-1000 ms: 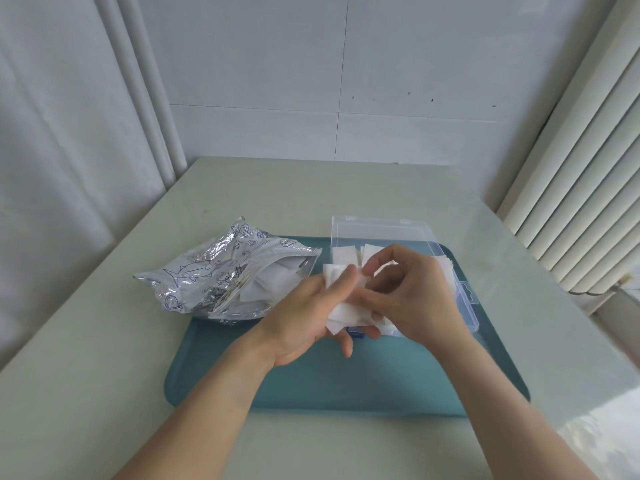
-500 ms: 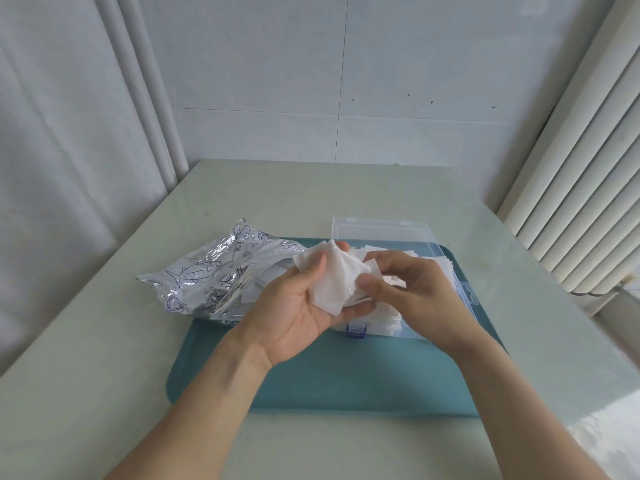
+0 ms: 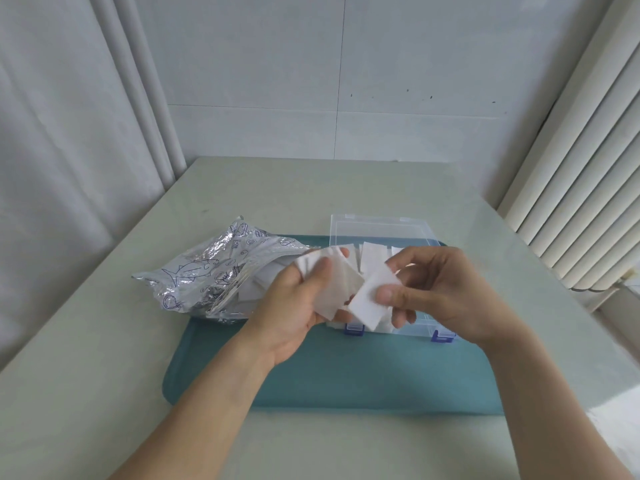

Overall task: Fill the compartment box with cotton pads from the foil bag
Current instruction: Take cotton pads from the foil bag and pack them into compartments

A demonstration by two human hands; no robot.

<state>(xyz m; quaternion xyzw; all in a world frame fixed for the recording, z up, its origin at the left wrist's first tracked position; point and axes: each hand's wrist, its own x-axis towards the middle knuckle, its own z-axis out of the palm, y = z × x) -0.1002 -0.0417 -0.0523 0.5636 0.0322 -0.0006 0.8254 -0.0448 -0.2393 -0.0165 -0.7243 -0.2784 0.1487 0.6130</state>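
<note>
A clear plastic compartment box (image 3: pixel 377 230) with blue latches stands open on the teal tray (image 3: pixel 346 375), with white cotton pads standing in its far compartments. My left hand (image 3: pixel 294 306) holds a small stack of cotton pads (image 3: pixel 332 282) above the box's front left. My right hand (image 3: pixel 436 292) pinches a single white pad (image 3: pixel 370 303) between thumb and fingers, just beside the stack. The silver foil bag (image 3: pixel 207 275) lies open on the tray's left end, more pads showing in its mouth. My hands hide the near compartments.
The tray lies on a pale green table (image 3: pixel 104 375) set in a corner. A white curtain (image 3: pixel 62 168) hangs along the left, a ribbed radiator (image 3: pixel 588 185) stands at the right, and a tiled wall closes the back.
Both hands rose from the box with the pads. My right hand has drawn one pad off the stack in my left hand and moved it slightly right.
</note>
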